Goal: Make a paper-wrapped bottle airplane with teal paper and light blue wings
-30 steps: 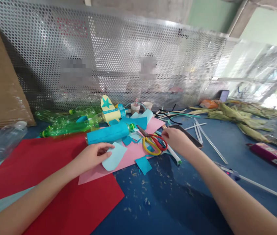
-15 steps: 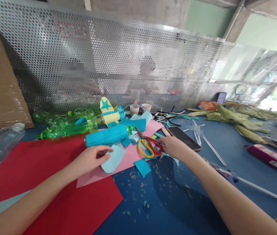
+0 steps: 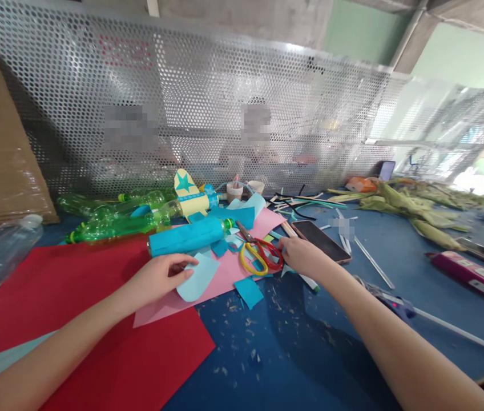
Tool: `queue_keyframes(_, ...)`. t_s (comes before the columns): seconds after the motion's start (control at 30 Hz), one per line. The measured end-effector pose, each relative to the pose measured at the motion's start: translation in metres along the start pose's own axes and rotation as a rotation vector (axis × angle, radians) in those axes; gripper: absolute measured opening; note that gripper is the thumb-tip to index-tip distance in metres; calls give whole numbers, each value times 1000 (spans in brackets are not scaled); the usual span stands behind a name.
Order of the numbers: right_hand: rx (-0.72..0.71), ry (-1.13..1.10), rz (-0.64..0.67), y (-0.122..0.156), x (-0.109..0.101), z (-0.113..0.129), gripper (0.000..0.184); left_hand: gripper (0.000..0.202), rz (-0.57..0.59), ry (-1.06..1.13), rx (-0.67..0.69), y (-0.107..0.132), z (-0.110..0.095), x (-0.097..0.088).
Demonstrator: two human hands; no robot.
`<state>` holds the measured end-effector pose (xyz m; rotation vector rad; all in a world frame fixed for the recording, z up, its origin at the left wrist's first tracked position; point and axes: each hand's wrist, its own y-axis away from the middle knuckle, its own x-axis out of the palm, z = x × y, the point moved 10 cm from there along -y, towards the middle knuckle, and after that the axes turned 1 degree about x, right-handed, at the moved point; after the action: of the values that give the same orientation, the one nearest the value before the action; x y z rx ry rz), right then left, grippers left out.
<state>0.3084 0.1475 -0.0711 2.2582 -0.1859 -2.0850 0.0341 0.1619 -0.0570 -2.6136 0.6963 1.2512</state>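
Observation:
My left hand (image 3: 166, 274) pinches the edge of a light-blue piece of paper (image 3: 199, 278) with a rounded end, lying over a pink sheet (image 3: 156, 312). Beyond it lies a bottle wrapped in blue paper (image 3: 188, 236) with a green cap. My right hand (image 3: 297, 254) is closed beside the red handle of the red-and-yellow scissors (image 3: 263, 254). From under that hand sticks out a white marker (image 3: 311, 283) with a green end; the fingertips on it are mostly hidden. A small blue paper square (image 3: 249, 292) lies between the hands.
Red paper (image 3: 139, 365) covers the left front. Green plastic bottles (image 3: 117, 228) and a yellow rocket-like bottle (image 3: 194, 204) stand behind. To the right lie a phone (image 3: 321, 241), a glue gun (image 3: 396, 305), a purple box (image 3: 473, 275) and corn husks (image 3: 413, 211). A perforated metal screen (image 3: 225, 103) rises behind.
The white marker with its green end now shows beneath my right hand, where a pale paper scrap showed before. My left hand and its paper have hardly moved.

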Motion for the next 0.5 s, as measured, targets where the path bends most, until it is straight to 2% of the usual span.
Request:
queue_keyframes(0.1, 104, 13, -65, 2, -19, -28, 32, 51, 8, 3, -3, 0, 1, 1)
queue_keyframes(0.17, 227, 34, -102, 7, -34, -61, 35, 51, 6, 15, -5, -1, 1, 2)
queue_keyframes(0.23, 349, 53, -77, 11, -40, -94, 33, 50, 3, 30, -3, -1, 1, 1)
queue_keyframes(0.33, 433, 69, 17, 10, -29, -128, 30, 49, 7, 29, 5, -1, 0, 2)
queue_keyframes(0.5, 410, 69, 118, -6, 6, -139, 30, 47, 2, 13, 19, -1, 1, 1)
